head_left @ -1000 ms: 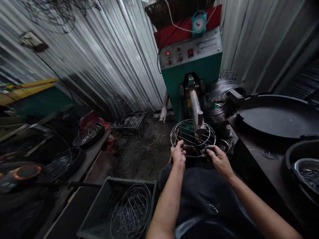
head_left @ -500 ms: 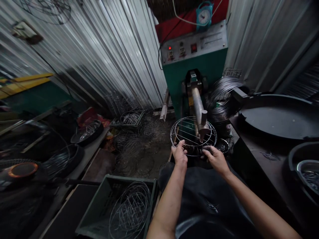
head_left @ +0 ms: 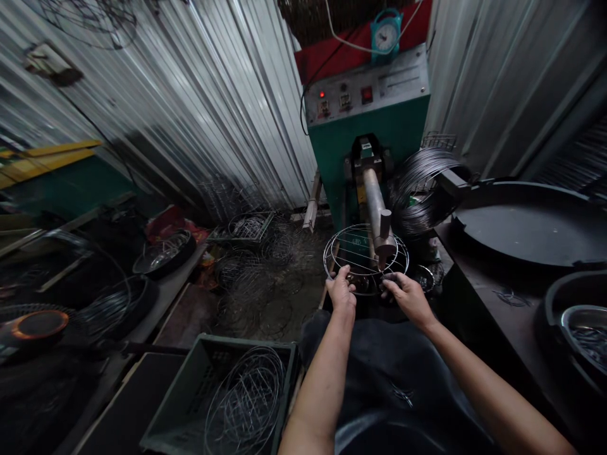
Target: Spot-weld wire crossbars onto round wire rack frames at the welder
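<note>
a green metal machine [head_left: 374, 123] stands upper right of centre, panel print unreadable; just below centre, a round shiny wire rack [head_left: 353, 257], rim pinched by the left hand [head_left: 342, 293]; the right hand [head_left: 406, 297] pinches something unclear beside it.

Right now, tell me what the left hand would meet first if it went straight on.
The left hand would likely meet the wire rack first: it grips the near side, and the rest lies ahead. Beyond, the green machine seems next, though depth is hard to judge.
</note>
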{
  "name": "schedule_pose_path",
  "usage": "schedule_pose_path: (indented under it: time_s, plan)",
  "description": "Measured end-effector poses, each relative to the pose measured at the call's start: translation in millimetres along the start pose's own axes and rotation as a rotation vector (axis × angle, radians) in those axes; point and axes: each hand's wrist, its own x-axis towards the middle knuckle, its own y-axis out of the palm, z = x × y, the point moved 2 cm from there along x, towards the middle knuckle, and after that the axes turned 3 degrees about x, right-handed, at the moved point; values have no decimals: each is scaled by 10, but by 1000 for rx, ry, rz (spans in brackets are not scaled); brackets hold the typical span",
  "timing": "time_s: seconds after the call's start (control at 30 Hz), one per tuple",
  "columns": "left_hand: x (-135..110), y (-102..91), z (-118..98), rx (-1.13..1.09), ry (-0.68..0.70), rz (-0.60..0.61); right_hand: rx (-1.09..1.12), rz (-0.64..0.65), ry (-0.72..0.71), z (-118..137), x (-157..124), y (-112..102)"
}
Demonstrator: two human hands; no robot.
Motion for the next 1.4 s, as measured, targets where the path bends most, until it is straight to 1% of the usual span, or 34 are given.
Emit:
schedule_pose_path:
  time_s: [0.17,0.23,0.27,0.3,0.37,0.4,0.43,0.5,0.53,0.57,0.6,0.63,0.7,0.77,0.83,0.87,0.93,1.0,1.07,1.13,1.3,1.4]
  plan:
    - [-28,3,57,23,-11,-67,36,-4,13,13,34,62]
    - [-33,-45,52,49,-23,-57,65,-19,29,12,7,53]
    - [-19,-82,24,81,-48,-40,72,-38,30,-3,-30,16]
    - [12,-126,-26,126,-89,-21,67,-70,27,-39,-86,-52]
    - [129,-216,-189,241,-200,9,21,-161,21,-197,-252,-278]
    - [209,-246,-295,294,-247,27,-28,-219,47,-327,-355,-426]
    - [297,-258,-408,337,-269,55,-92,-246,84,-481,-462,-575]
    - [462,-226,-597,440,-307,131,-165,-265,190,-808,-660,-843]
    - [527,-191,-656,497,-325,164,-164,-226,271,-946,-740,-933]
    - [573,-150,-683,547,-348,198,-140,-169,328,-1036,-801,-983]
    - [598,-111,-681,582,-366,226,-121,-144,352,-1062,-841,-1001]
    - [603,-80,-655,598,-374,244,-102,-127,348,-1024,-858,-981]
    - [558,-64,-561,559,-339,241,-71,-141,259,-786,-823,-843]
    - [458,-114,-454,456,-266,194,-31,-128,146,-459,-719,-596]
    - [332,-201,-361,332,-209,149,30,-61,48,-192,-578,-301]
    - [268,-246,-325,277,-192,127,41,-23,1,-106,-506,-162]
    - [153,-310,-275,198,-162,82,31,58,-45,-34,-370,67]
    - [66,-327,-256,151,-106,48,-18,108,-44,-40,-261,192]
    - [8,-297,-252,127,-47,40,-74,125,-31,-45,-192,215]
    - [-25,-244,-251,108,-16,55,-103,111,-42,-15,-172,170]
    - [-53,-125,-234,24,-87,168,-69,-47,-157,67,-269,44]
    - [-57,-135,-230,-4,-76,184,-49,-86,-228,105,-363,13]
